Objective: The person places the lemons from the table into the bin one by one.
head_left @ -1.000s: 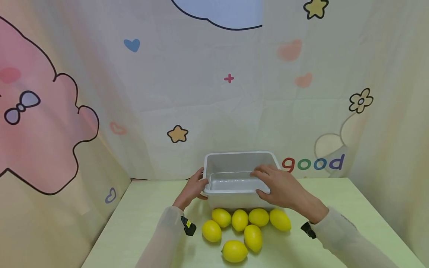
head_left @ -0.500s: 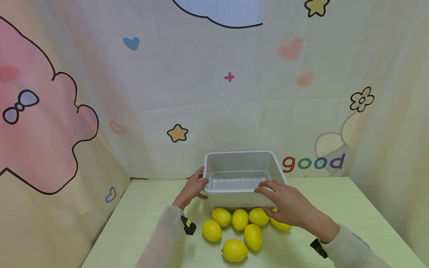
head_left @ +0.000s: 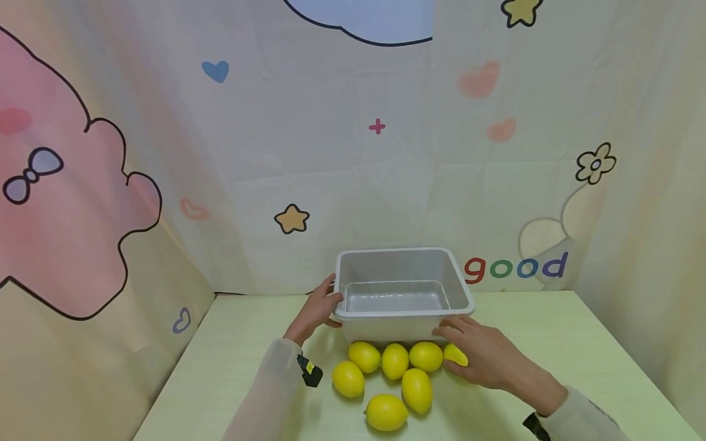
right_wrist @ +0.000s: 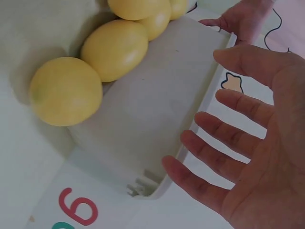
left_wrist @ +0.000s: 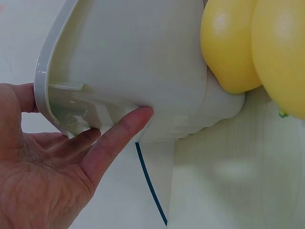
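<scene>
Your left hand [head_left: 314, 312] is gripping the left end of the white plastic tub [head_left: 386, 329], maybe to keep it from sliding. Some of its fingertips are hiding behind the rim [left_wrist: 42, 74], so I can't tell just where they are pressing. The tub is standing upright on the table [head_left: 524, 324], near the back curtain [head_left: 331, 153]. Your right hand [head_left: 488, 355] is holding nothing, with its fingers spread, and is hovering by the right-end lemon [head_left: 455, 353]. Four lemons [head_left: 394, 361] are sitting along the tub's front and three loose lemons [head_left: 386, 413] are lying closer to you, perhaps for easy reach.
</scene>
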`<action>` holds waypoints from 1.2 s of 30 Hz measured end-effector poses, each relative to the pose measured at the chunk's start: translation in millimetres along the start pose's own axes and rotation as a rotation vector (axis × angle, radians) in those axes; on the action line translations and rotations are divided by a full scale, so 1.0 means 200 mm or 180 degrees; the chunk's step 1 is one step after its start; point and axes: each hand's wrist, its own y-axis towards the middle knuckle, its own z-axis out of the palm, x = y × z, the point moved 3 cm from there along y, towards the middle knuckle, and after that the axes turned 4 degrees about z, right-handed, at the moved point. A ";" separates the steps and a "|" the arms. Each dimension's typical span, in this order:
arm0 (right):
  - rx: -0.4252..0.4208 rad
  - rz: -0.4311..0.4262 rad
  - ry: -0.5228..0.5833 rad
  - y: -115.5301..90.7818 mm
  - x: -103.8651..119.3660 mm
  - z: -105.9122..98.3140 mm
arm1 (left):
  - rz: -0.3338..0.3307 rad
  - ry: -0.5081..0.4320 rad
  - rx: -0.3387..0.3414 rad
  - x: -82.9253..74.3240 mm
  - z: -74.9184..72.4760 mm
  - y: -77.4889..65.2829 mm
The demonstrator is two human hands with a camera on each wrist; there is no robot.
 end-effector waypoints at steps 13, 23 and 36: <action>0.0383 0.0410 0.0213 -0.06 -0.10 0.12 | 0.0015 0.0008 0.0001 0.01 0.00 0.00; 0.0525 0.0639 0.0378 -0.08 -0.17 0.25 | 0.0022 0.0010 0.0016 0.01 -0.01 0.01; 0.0474 0.0646 0.0474 -0.08 -0.24 0.37 | 0.0047 -0.0004 0.0024 0.01 -0.01 0.00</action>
